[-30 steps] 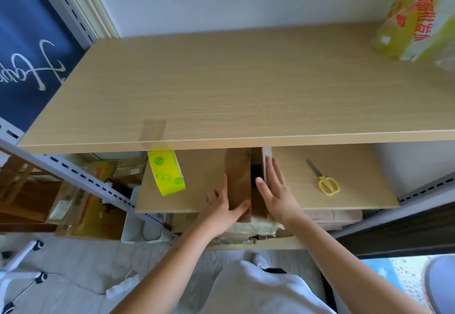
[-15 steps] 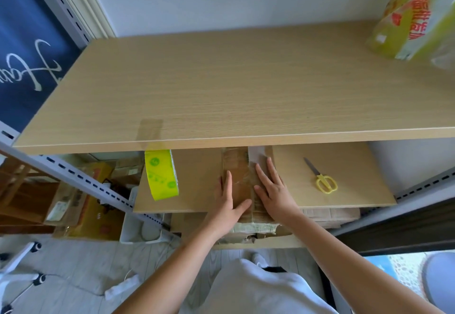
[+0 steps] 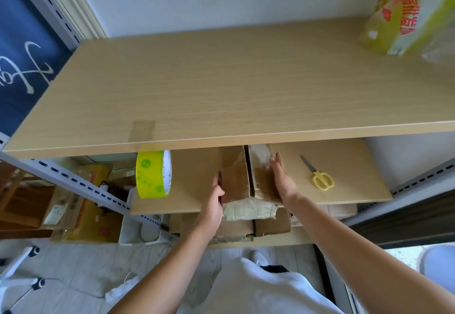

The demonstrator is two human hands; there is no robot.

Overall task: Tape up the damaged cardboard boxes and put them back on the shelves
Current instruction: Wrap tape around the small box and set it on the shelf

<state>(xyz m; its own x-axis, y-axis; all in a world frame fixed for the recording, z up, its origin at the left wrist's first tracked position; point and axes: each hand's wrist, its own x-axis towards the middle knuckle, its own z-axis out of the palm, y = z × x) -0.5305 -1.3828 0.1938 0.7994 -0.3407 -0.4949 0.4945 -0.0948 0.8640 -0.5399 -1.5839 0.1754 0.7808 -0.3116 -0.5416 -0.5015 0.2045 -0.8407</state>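
Pale wooden shelves fill the view; on the middle shelf (image 3: 344, 190) stands the cardboard box (image 3: 248, 180), its front end crumpled and top seam gaping (light, soft-walled by my guess). Best held low on both sides. The left hand (image 3: 213, 203) grips its 9 o'clock side; the right hand (image 3: 283, 180) lies flat at 3 o'clock.

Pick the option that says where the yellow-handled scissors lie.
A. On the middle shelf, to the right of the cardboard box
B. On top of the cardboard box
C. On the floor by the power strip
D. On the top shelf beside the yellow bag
A: the scissors lie flat on the middle shelf, to the right of the cardboard box and clear of the right hand pressed against its side.
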